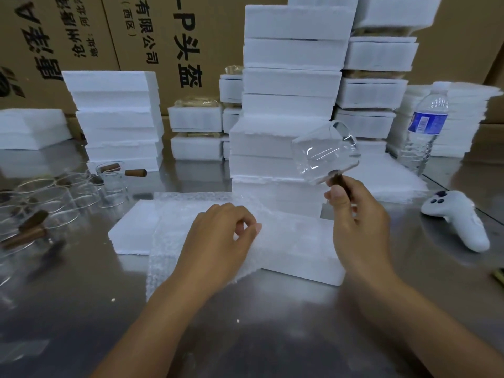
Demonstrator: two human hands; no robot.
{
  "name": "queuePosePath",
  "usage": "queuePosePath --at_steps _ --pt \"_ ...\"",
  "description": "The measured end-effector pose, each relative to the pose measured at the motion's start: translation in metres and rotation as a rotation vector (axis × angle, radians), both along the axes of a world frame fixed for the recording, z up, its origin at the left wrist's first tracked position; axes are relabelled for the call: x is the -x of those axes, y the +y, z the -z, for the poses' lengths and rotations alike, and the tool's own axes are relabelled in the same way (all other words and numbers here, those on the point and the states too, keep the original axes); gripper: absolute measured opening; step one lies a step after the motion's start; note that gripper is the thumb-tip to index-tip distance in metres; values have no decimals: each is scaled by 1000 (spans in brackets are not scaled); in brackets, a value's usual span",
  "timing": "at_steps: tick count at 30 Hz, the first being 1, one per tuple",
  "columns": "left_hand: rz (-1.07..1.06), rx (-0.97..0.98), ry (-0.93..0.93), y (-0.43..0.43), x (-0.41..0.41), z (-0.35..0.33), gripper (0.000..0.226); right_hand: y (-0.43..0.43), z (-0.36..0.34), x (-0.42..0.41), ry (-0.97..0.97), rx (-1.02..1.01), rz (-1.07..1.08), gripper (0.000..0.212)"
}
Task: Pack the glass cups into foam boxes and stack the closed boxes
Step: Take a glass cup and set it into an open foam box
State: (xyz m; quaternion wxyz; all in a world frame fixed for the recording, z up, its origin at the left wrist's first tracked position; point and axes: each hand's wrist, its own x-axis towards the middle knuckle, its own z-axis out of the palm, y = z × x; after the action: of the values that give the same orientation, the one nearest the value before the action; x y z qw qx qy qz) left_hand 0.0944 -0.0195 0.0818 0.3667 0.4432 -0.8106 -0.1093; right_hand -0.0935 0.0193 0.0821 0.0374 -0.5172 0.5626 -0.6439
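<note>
My right hand [357,222] grips the dark wooden handle of a clear glass cup [324,154] and holds it tilted in the air above the table. My left hand [221,238] pinches the edge of a bubble wrap sheet [174,241] that lies over a flat white foam box [300,257] in front of me. Several more glass cups with wooden handles [68,197] stand at the left. A tall stack of closed foam boxes [291,85] rises behind the cup.
More foam box stacks [117,118] stand at back left and back right [379,85]. A water bottle [425,126] and a pile of foam sheets [458,118] are on the right. A white controller [458,219] lies on the steel table [245,336]. Cardboard cartons [169,42] form the backdrop.
</note>
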Motion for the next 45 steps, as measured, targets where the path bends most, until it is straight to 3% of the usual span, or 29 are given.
queuePosePath --at_steps 4,9,14,19,22,29,34,37,40,45 --pt "-47 -12 254 3 -2 -6 17 2 -4 1 38 1 -60 13" --pt "-73 65 384 10 1 -11 26 1 -3 2 204 -25 -56 19" --pt "-119 222 452 15 2 -14 32 3 -3 4 489 -80 32 28" --pt "-50 405 374 15 3 -12 3 7 -3 2 659 -188 99 18" --pt "-21 480 366 13 5 -9 18 9 -6 -2 688 -207 81 17" --pt "57 548 284 14 12 -3 19 13 -8 -8 595 -310 32 22" --pt "127 660 169 21 19 -2 31 19 -20 -11 481 -420 -213 23" --pt "133 779 119 24 22 -4 21 20 -26 -15 335 -472 -421 21" --pt "182 871 98 28 25 -6 11 24 -32 -14 315 -508 -603 23" --pt "350 872 134 39 33 -4 9 26 -33 -11 182 -498 -603 12"
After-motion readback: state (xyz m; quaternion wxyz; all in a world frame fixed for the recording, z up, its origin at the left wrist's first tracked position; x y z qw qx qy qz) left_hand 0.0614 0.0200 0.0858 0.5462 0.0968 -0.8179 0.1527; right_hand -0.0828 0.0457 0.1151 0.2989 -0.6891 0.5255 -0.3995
